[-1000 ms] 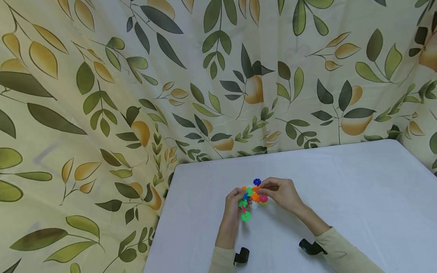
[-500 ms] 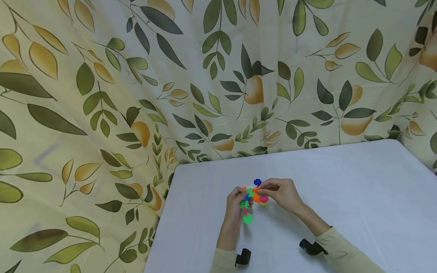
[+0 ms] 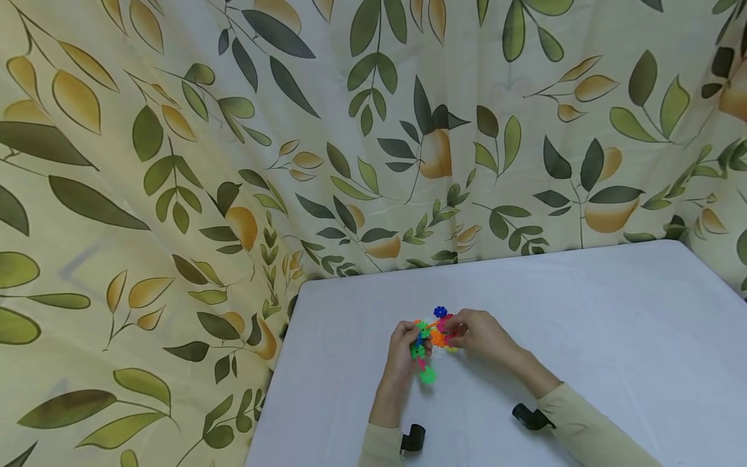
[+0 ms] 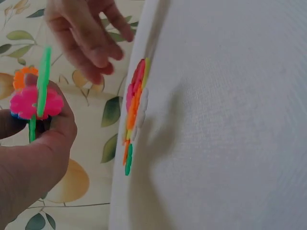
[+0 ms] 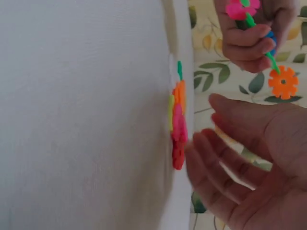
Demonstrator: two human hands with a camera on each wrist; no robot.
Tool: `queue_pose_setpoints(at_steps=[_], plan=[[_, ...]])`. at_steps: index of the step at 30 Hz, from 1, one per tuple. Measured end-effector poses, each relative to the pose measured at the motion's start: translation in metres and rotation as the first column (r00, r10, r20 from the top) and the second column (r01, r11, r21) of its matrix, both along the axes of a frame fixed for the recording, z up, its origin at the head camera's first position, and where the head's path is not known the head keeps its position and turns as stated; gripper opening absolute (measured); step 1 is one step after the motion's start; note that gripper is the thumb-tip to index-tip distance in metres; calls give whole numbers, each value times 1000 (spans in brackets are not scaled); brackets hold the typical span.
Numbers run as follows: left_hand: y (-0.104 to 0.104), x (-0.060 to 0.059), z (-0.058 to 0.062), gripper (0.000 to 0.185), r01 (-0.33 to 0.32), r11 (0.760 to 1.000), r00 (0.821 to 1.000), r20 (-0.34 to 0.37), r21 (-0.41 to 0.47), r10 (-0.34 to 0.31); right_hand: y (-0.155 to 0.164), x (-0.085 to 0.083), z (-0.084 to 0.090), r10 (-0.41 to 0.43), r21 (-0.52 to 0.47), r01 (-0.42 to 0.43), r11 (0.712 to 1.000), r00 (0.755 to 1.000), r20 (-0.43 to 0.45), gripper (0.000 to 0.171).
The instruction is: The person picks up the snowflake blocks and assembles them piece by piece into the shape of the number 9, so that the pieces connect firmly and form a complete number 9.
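Snowflake discs clipped into a small cluster (image 3: 421,340) sat in the left hand (image 3: 403,350) above the white table (image 3: 583,324), near its middle toward the person. The left wrist view showed that hand's thumb and fingers curled round the cluster (image 4: 36,103), with a pink disc facing the camera, a green one slotted edge-on across it and an orange one behind. A green disc (image 3: 428,374) hung at the cluster's lower end and a blue one (image 3: 440,312) stood at its top. The right hand (image 3: 475,334) was just beside the cluster, its fingers loosely bent and holding nothing in the right wrist view (image 5: 249,167), where they looked blurred. On the table under both hands lay a flat pile of loose discs (image 5: 177,127), pink, orange, yellow, white and green, overlapping each other; the same pile (image 4: 134,115) showed edge-on from the left wrist. The pieces looked light, thin and stiff, made of plastic with notched rims, so the cluster would likely weigh almost nothing but could come apart at a slot if squeezed or twisted on an outlying disc. The surest hold was probably at its dense middle, where several discs crossed, as the left hand had it. A loose disc would best be pinched by its flat faces, leaving its notches free. A leaf-print curtain (image 3: 175,162) hung behind the table, and both sleeves (image 3: 589,431) were pale beige.
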State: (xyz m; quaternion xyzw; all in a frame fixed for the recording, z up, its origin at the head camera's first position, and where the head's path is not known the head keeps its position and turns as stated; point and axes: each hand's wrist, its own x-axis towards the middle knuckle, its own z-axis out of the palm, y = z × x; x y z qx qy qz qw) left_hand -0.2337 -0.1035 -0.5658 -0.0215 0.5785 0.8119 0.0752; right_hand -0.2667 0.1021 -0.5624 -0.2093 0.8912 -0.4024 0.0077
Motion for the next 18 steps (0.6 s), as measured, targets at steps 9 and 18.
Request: queue_pose_setpoints(at_steps=[9, 18], plan=[[-1, 2, 0, 19, 37, 999, 999, 14, 37, -37, -8, -1, -9, -21, 178, 23, 984, 1000, -12, 23], [-2, -1, 4, 44, 63, 994, 996, 59, 87, -68, -5, -1, -10, -70, 89, 71, 993, 997, -14, 19]])
